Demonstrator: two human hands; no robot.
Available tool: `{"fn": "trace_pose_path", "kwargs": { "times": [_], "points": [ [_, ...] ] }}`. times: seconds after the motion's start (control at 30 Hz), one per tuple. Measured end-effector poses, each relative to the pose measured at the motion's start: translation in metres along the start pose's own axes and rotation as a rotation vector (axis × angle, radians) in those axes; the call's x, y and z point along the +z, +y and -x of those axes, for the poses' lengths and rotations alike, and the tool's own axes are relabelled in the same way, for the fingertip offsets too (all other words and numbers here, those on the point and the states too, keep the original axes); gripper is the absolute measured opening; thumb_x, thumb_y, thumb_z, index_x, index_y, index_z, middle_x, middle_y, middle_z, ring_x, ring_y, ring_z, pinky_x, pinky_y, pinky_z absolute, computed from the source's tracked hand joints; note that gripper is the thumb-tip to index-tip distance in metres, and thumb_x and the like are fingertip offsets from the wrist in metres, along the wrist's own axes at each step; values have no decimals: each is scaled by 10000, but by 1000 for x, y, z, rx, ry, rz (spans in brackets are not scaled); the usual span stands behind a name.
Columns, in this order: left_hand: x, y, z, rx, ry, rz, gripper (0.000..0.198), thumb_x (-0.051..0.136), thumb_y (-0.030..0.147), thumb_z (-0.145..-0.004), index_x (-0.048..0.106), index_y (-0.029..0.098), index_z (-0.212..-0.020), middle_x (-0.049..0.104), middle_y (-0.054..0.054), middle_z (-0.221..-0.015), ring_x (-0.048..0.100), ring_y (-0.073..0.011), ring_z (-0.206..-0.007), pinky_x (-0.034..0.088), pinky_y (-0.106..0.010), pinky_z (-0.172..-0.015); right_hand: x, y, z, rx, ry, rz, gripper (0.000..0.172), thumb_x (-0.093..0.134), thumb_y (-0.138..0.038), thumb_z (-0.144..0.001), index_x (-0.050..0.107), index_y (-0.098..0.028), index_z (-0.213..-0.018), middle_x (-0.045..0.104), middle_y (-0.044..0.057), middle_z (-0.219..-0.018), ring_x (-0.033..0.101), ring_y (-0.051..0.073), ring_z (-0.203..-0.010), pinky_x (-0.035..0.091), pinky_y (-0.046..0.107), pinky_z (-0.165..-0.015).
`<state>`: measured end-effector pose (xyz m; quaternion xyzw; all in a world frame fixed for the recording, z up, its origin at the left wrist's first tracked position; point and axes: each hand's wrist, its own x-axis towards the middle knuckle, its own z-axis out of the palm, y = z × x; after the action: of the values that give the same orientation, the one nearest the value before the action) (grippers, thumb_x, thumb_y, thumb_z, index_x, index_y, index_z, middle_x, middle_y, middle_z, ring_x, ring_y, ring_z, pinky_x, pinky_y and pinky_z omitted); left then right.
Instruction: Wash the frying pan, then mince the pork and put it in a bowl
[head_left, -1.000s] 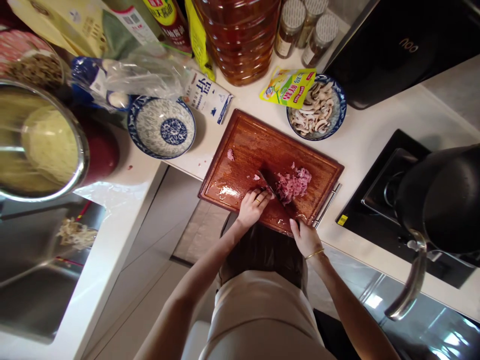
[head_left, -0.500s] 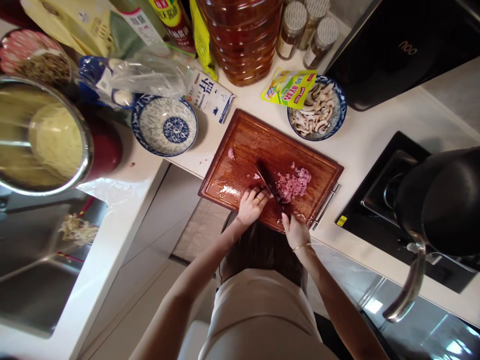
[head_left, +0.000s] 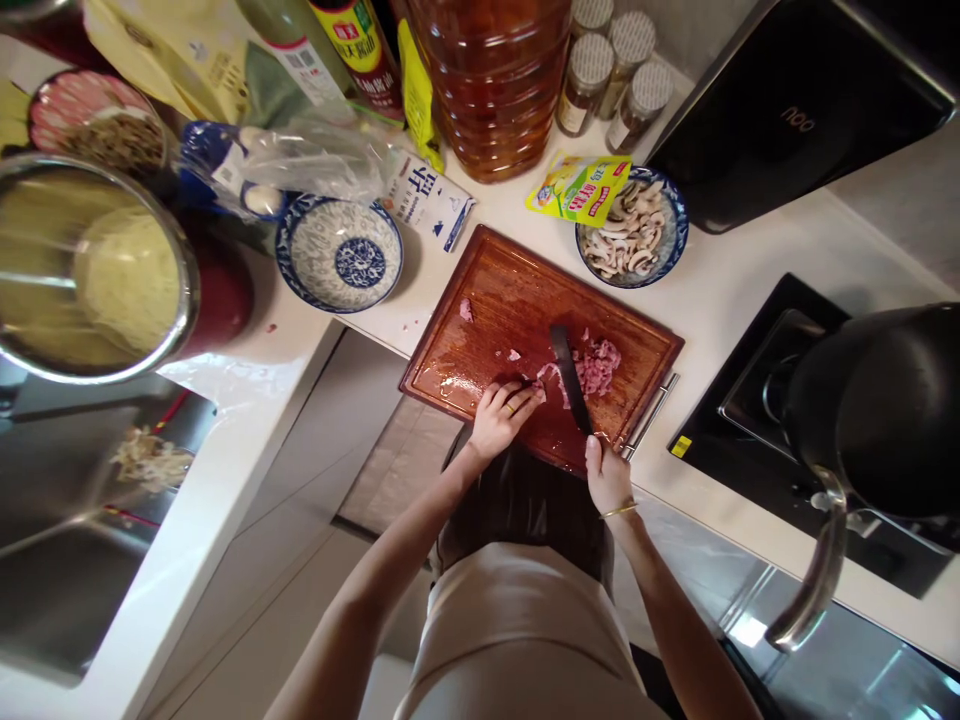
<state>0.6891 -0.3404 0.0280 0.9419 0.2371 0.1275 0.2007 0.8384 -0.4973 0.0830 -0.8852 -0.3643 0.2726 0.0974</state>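
Note:
A brown wooden cutting board (head_left: 510, 275) lies aslant on the counter. My right hand (head_left: 609, 474) is closed around the handle of a dark-bladed kitchen knife (head_left: 571, 378), whose blade reaches across the board. Under the blade and to its right is a heap of chopped pink meat (head_left: 600, 366). My left hand (head_left: 504, 415), with a ring on one finger, rests at the board's near edge. Its fingers are bent together, their tips on a piece of meat (head_left: 539, 387) left of the knife. Small scraps of meat (head_left: 466, 311) lie farther left on the board.
Behind the board are a bowl of sliced mushrooms (head_left: 637, 235), a yellow packet (head_left: 581, 188), a salt packet (head_left: 431, 200) and a patterned bowl (head_left: 341, 255). A black pot (head_left: 877, 400) stands on the stove at right. The sink (head_left: 67, 570) and a metal pot (head_left: 45, 270) are at left.
The knife has moved right, away from my left fingertips, and a piece of meat now shows beside them. My right hand has shifted slightly right and nearer my body.

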Motion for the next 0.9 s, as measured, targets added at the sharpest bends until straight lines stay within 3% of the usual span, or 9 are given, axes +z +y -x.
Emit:
{"fn": "trace_pose_path", "kwargs": {
  "times": [0.13,0.27,0.5,0.73,0.9],
  "points": [
    [4,9,4,-68,77,16,309,506,206,-898,591,264,-1189,664,-43,-1153,543,-203,-1092,361,-390,-943,-7,-1,12,-38,-63,83,649,129,-531,-937,641,-150,-821,615,84,-585,565,193,-523,313,270,-468],
    [7,11,3,-83,37,13,263,496,212,-901,627,245,-1127,671,-51,-1129,543,-209,-1077,359,-397,-942,-10,-8,16,-89,-119,130,613,157,-481,-950,652,-131,-856,630,99,-625,594,197,-586,299,261,-471],
    [7,6,-5,-58,-23,23,255,477,198,-902,646,254,-1085,672,-42,-1114,522,-215,-1087,386,-377,-906,-19,-18,10,-11,-257,335,441,308,-424,-954,644,-141,-927,677,95,-683,620,180,-563,321,247,-495],
    [4,6,-9,-82,-58,0,256,470,213,-903,648,243,-1084,670,-52,-1112,516,-223,-1058,396,-379,-868,1,-37,-13,42,-176,305,442,330,-432,-948,656,-134,-954,679,116,-671,655,216,-637,419,272,-574],
    [3,5,-8,-134,-39,-20,253,490,217,-889,642,267,-1085,659,-56,-1129,520,-250,-1030,402,-423,-864,4,-6,11,53,-125,129,526,264,-481,-943,656,-135,-997,690,125,-710,643,213,-610,434,285,-568]
  ]
}}
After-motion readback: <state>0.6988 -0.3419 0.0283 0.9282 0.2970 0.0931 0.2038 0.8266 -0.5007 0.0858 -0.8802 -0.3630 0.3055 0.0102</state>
